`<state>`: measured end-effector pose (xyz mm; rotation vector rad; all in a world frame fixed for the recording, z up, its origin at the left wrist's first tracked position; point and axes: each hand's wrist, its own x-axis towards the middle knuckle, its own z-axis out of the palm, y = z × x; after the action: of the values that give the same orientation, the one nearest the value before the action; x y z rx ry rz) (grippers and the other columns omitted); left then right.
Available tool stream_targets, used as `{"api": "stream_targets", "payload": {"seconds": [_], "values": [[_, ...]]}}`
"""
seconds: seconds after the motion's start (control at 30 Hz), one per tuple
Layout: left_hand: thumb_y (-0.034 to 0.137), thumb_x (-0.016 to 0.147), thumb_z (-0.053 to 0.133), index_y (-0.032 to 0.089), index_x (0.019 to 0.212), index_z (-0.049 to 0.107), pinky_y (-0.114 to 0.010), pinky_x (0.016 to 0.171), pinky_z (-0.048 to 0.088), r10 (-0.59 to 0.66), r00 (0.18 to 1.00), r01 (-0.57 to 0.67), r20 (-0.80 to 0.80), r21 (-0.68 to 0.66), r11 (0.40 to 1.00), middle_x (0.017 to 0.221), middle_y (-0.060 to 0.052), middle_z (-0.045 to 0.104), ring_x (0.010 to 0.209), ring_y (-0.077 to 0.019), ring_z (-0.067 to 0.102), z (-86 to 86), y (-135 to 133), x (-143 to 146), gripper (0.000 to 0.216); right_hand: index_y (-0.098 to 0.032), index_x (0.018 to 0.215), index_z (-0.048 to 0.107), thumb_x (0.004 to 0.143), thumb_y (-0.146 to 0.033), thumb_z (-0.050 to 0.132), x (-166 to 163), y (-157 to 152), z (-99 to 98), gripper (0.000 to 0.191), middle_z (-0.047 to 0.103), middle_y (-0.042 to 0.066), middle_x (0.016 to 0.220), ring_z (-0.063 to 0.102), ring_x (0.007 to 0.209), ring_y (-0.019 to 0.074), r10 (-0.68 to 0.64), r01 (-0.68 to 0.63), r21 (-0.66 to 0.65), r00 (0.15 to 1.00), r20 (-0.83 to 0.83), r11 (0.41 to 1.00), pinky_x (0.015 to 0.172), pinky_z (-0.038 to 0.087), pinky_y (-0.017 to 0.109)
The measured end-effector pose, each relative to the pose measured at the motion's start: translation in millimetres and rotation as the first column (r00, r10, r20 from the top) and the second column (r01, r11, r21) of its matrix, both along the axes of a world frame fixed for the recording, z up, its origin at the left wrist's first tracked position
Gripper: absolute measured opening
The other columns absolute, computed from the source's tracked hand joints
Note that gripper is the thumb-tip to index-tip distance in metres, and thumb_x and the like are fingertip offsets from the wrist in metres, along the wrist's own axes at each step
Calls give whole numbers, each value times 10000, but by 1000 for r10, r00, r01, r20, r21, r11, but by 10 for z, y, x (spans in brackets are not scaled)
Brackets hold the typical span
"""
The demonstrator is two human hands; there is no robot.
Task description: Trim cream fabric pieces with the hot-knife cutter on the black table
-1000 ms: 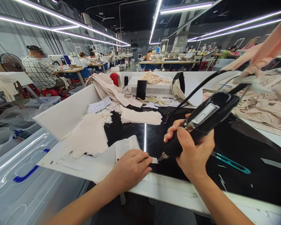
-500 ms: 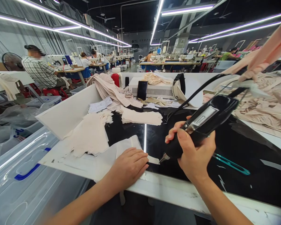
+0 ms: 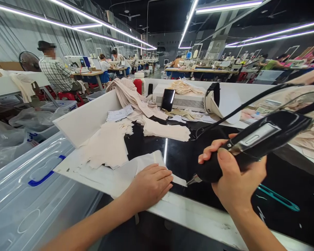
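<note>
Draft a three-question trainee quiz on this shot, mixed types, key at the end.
1. Which of the two hands grips the black handheld tool?
2. True or false: the left hand is raised well above the pale fabric.
3. What colour is the slim tool lying on the black tabletop? a) red b) teal c) yellow

Key:
1. The right hand.
2. False; it rests on the fabric.
3. b

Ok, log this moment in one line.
left hand: rests on pale fabric | right hand: grips black handheld tool, tip at fabric's end | teal item: on black tabletop
</note>
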<state>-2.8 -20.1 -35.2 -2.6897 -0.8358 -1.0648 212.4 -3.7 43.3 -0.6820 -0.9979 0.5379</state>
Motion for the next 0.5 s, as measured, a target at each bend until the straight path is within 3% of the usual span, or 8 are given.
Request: {"api": "stream_targets", "payload": {"seconds": [0.27, 0.5], "values": [[265, 1232, 547, 132, 1247, 799, -388, 1164, 650, 3, 1000, -3, -6, 0, 1000, 1257, -76, 877, 1170, -220, 837, -23, -5, 31, 285, -287, 1063, 645, 740, -285, 943, -50, 16, 119, 438, 733, -67, 766, 646, 526, 175, -24, 23, -21, 999, -23, 1000, 447, 601, 305], [237, 1224, 539, 114, 1256, 781, -386, 1131, 651, -12, 1000, 12, -7, -10, 1000, 1232, -88, 873, 1159, -224, 830, -10, -9, 45, 273, -288, 1050, 607, 805, -349, 962, -188, 143, 144, 436, 714, -81, 804, 644, 546, 142, -4, 5, 26, 999, -50, 1000, 493, 603, 281]]}}
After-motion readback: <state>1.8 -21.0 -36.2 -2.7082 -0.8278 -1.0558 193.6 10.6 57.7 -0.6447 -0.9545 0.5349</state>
